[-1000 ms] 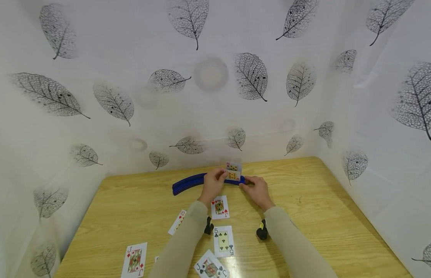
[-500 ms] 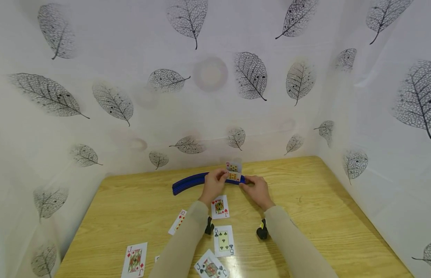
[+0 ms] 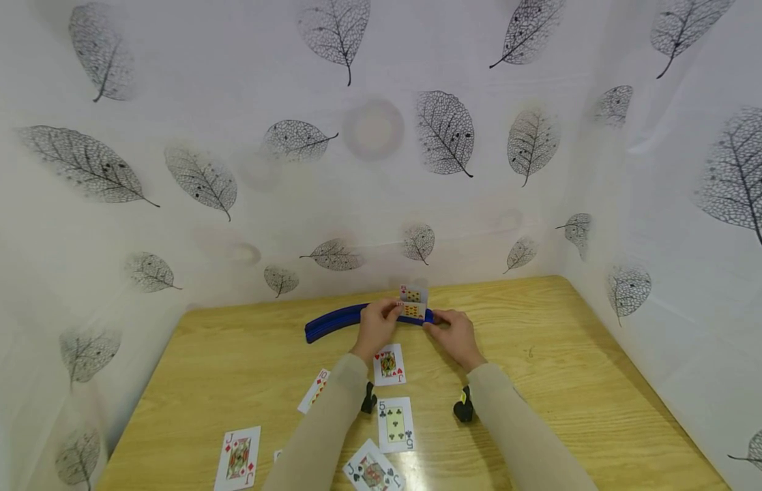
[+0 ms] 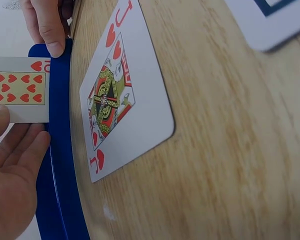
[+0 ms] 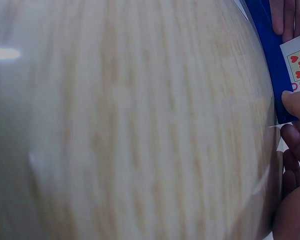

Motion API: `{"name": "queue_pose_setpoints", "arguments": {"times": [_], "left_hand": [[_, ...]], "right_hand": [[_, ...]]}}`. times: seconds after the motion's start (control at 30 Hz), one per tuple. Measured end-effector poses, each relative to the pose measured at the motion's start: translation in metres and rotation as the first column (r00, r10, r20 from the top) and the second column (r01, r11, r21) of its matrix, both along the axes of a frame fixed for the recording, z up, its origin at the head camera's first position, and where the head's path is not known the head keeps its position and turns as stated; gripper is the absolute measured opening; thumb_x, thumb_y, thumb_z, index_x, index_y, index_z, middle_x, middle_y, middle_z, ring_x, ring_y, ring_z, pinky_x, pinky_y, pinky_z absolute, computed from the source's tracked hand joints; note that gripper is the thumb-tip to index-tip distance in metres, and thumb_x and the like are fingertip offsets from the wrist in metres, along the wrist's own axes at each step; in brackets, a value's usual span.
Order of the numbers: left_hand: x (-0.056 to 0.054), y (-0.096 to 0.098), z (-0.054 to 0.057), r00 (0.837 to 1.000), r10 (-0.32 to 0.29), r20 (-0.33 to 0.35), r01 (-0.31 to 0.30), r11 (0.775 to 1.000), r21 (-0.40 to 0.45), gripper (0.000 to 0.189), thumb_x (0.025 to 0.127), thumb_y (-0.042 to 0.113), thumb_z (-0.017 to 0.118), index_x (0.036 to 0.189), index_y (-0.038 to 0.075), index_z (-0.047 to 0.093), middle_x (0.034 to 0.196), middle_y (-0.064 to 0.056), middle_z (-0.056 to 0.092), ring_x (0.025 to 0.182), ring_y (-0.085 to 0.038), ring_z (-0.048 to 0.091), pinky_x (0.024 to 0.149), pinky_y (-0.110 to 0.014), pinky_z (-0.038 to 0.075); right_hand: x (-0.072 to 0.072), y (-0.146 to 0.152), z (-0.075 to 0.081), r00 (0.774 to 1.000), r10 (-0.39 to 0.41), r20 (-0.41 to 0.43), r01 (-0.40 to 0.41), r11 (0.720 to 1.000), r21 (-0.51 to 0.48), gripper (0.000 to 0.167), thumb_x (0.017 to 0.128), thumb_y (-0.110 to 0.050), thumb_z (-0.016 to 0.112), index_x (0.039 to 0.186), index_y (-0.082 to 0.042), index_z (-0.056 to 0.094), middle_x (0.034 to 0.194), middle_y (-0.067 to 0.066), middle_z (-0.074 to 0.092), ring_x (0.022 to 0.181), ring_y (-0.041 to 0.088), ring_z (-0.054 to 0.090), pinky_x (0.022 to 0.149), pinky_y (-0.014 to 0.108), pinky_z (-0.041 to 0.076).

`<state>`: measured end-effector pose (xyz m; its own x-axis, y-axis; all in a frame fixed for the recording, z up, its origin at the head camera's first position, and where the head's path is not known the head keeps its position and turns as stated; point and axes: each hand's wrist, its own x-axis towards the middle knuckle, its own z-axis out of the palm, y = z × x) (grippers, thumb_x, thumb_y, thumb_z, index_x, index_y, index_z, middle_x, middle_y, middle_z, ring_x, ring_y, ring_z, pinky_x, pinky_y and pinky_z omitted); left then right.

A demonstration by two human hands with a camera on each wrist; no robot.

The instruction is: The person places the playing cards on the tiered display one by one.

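Observation:
A curved blue card holder (image 3: pixel 331 324) lies near the back of the table. In its right part stands a ten of hearts (image 4: pixel 20 90), face toward me, with its lower edge at the holder's slot. My left hand (image 3: pixel 376 329) pinches this card by its left side, thumb on the face and the other fingers behind. My right hand (image 3: pixel 457 337) grips the right end of the holder, its thumb (image 5: pixel 295 104) on the front. Another card (image 3: pixel 413 294) with a red corner mark stands upright just behind the ten.
Face-up on the wooden table (image 3: pixel 565 382) lie a jack of hearts (image 3: pixel 389 365), a five of clubs (image 3: pixel 396 425), a jack of spades (image 3: pixel 373 469), a jack of diamonds (image 3: pixel 237 458) and a ten of diamonds (image 3: pixel 313 392), partly under my left sleeve. A leaf-patterned curtain (image 3: pixel 374 198) borders the back.

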<state>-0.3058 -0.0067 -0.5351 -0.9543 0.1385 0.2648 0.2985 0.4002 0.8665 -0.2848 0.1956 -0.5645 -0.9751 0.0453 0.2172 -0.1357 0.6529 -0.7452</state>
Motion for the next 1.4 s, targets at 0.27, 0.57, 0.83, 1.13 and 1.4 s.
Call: {"name": "queue_pose_setpoints", "arguments": {"times": [0.27,0.57,0.83,1.13,1.4], "left_hand": [[0.003,-0.003,0.002,0.998,0.019,0.056,-0.019,1.0,0.001,0.025,0.103,0.019,0.069,0.125,0.009,0.076,0.119,-0.01,0.079,0.106,-0.026,0.075,0.093,-0.043,0.063],[0.003,-0.011,0.002,0.999,0.025,0.039,-0.026,0.999,0.019,0.029,0.102,0.016,0.071,0.13,0.007,0.073,0.114,-0.013,0.079,0.106,-0.028,0.076,0.095,-0.045,0.063],[0.006,-0.031,0.006,1.0,0.027,0.011,-0.027,1.0,-0.007,0.029,0.102,0.019,0.072,0.127,0.005,0.074,0.113,-0.012,0.079,0.104,-0.027,0.077,0.094,-0.041,0.064],[0.012,-0.065,0.018,0.999,-0.026,-0.034,0.021,0.99,-0.138,0.032,0.101,0.023,0.073,0.126,0.003,0.073,0.114,-0.013,0.079,0.104,-0.028,0.076,0.095,-0.042,0.063],[0.025,-0.107,0.029,0.994,-0.111,-0.013,0.105,0.97,-0.219,0.037,0.099,0.023,0.076,0.131,0.004,0.071,0.129,-0.018,0.075,0.122,-0.034,0.071,0.104,-0.047,0.059]], "right_hand": [[0.0,-0.001,0.001,1.0,0.005,-0.005,-0.005,1.0,0.006,0.038,0.094,-0.019,0.081,0.125,0.001,0.075,0.107,0.017,0.077,0.104,0.034,0.064,0.097,0.052,0.05],[-0.001,0.0,0.001,1.0,0.019,0.003,-0.019,1.0,0.001,0.038,0.094,-0.019,0.081,0.126,0.001,0.074,0.108,0.017,0.077,0.104,0.034,0.063,0.096,0.05,0.05],[0.001,0.0,0.003,0.999,0.013,0.036,-0.012,1.0,-0.018,0.041,0.095,-0.019,0.079,0.129,0.003,0.072,0.113,0.019,0.076,0.109,0.035,0.062,0.1,0.052,0.05],[0.0,0.001,0.002,0.999,0.012,0.044,-0.011,1.0,-0.016,0.043,0.095,-0.02,0.08,0.129,0.003,0.072,0.113,0.019,0.076,0.108,0.035,0.062,0.1,0.051,0.05],[-0.001,0.001,0.002,0.998,0.013,0.054,-0.012,1.0,-0.019,0.043,0.095,-0.021,0.08,0.13,0.003,0.071,0.115,0.019,0.076,0.108,0.034,0.062,0.1,0.051,0.051]]}}
